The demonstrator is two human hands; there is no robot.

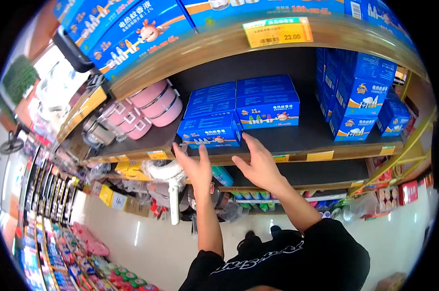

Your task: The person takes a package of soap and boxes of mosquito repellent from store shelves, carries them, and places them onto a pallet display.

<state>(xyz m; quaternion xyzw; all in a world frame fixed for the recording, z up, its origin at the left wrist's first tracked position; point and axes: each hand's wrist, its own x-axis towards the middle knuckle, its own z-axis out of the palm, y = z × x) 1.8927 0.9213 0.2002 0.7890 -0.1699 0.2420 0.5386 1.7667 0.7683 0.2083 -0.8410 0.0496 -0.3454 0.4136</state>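
Note:
A blue mosquito-repellent liquid box stands at the front of the middle shelf. My left hand is at its lower left corner, with the fingers spread and nothing in them. On the other side, my right hand is open, its fingertips close to the box's right end; I cannot tell whether either hand touches it. Directly behind and to the right are more blue boxes of the same kind, set in a block.
Pink stacked lunch boxes stand left on the shelf, blue box stacks on the right. The upper shelf edge carries a yellow price tag. A white handled object hangs below my left hand.

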